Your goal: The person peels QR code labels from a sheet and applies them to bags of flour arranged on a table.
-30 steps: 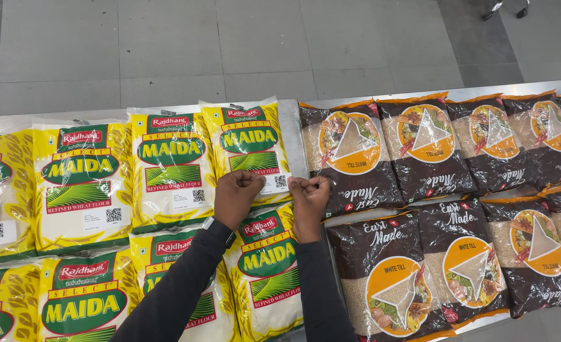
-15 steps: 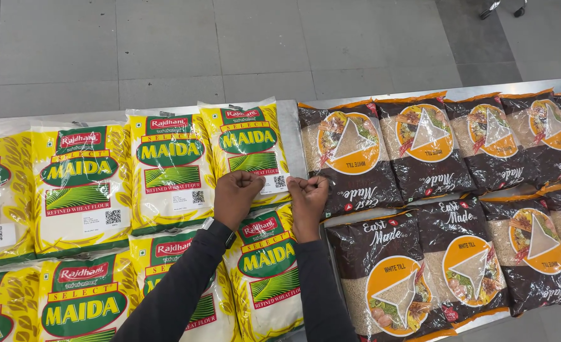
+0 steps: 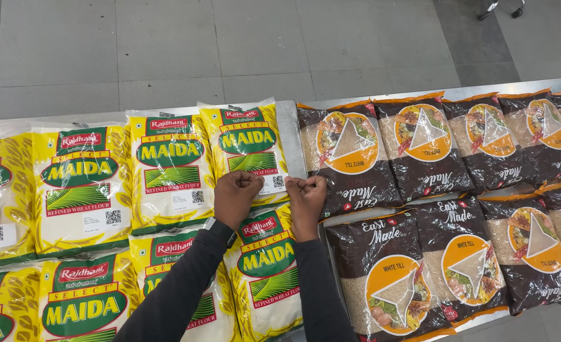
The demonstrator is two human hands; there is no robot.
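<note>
My left hand (image 3: 236,197) and my right hand (image 3: 307,199) are side by side, both closed with fingers curled. They pinch the top edge of a yellow and green flour packet (image 3: 264,269) that lies flat in the near row. Just beyond my knuckles lies another yellow flour packet (image 3: 245,142) of the far row, its lower edge partly hidden by my hands. Dark sleeves cover both forearms, and a watch sits on my left wrist.
Several yellow flour packets (image 3: 81,180) fill the left half of a steel table (image 3: 291,126) in two rows. Several dark brown seed packets (image 3: 419,142) with orange circles fill the right half. Grey tiled floor (image 3: 261,44) lies beyond the table's far edge.
</note>
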